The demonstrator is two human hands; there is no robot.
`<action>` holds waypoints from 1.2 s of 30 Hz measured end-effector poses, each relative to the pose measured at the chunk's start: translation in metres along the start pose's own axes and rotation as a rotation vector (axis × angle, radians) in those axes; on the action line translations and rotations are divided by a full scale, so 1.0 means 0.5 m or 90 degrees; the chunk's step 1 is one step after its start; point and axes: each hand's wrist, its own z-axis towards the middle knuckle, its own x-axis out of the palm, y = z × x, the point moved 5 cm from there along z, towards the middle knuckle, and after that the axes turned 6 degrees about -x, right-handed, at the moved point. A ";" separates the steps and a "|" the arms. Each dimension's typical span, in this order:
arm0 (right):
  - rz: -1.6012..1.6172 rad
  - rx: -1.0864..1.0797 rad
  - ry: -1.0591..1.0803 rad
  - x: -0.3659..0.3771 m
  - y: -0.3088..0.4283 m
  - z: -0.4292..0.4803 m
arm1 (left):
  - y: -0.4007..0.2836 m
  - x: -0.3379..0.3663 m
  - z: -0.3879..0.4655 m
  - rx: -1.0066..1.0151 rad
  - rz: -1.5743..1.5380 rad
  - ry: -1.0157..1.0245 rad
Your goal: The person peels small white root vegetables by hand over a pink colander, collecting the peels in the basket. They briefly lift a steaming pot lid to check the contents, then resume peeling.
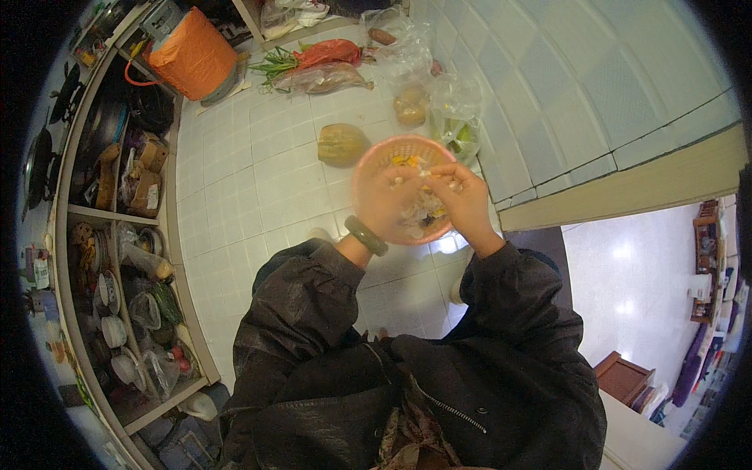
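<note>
Both hands are held together above a pink plastic basket (359, 170). My left hand (385, 197), with a dark bangle (366, 235) at its wrist, looks blurred. My right hand (464, 194) meets it at the fingertips. Pinched between them is a small white piece (423, 174), which looks like a garlic clove. Other pale, clove-like bits show against the fingers of each hand. Inside the basket lie thin whitish skins (418, 211) and orange-yellow scraps (405, 160). The hands hide part of the basket's contents.
A cut pumpkin (342, 144) sits on the tiled floor left of the basket. Plastic bags of produce (455, 126) lie by the tiled wall. Green onions (276, 66), a gas cylinder with an orange cover (191, 56) and open shelves (167, 247) stand farther off. A doorway opens at right.
</note>
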 end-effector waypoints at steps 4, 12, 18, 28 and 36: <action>-0.081 -0.053 0.022 -0.005 0.017 -0.003 | -0.002 -0.007 -0.001 -0.041 0.014 0.007; -0.104 -0.080 0.087 0.006 0.025 -0.004 | -0.015 -0.009 -0.001 0.020 0.084 -0.022; 0.197 0.121 0.077 0.002 -0.024 0.003 | -0.004 -0.011 0.004 -0.083 -0.069 0.062; 0.504 0.232 0.079 0.003 -0.044 0.003 | -0.013 -0.029 0.014 -0.084 0.068 -0.033; 0.421 0.190 0.114 0.009 -0.035 0.004 | -0.004 -0.024 0.020 -0.052 0.038 -0.007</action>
